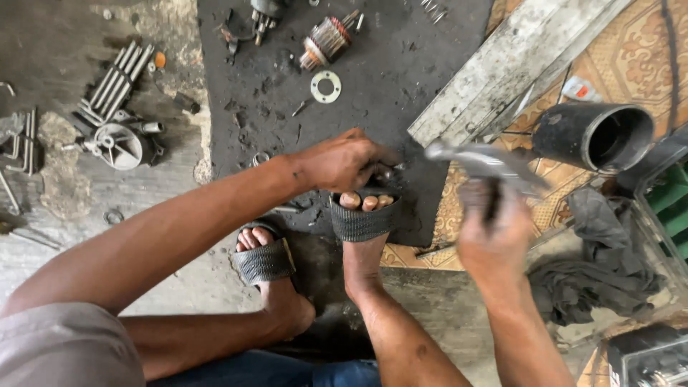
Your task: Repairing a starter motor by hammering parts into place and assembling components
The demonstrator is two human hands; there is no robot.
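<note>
Nearest the camera, a grey metal pliers-like tool [487, 163], blurred so that its shape is hard to make out, is gripped in the closed right hand [494, 233]. A small dark metal part [385, 174], mostly hidden by the fingers, is held down by the closed left hand [342, 161] on the black rubber mat [387, 79], just beyond the toes of the right foot in a black woven sandal [362, 223].

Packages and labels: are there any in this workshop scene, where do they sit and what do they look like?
Small packet: on the patterned floor mat at upper right, beside the grey plank and above the black cylinder; flat, whitish with a red-orange patch.
Dark box: bottom right corner, black, with a small white label patch on its side; partly cut off.
No signs or screens show.
</note>
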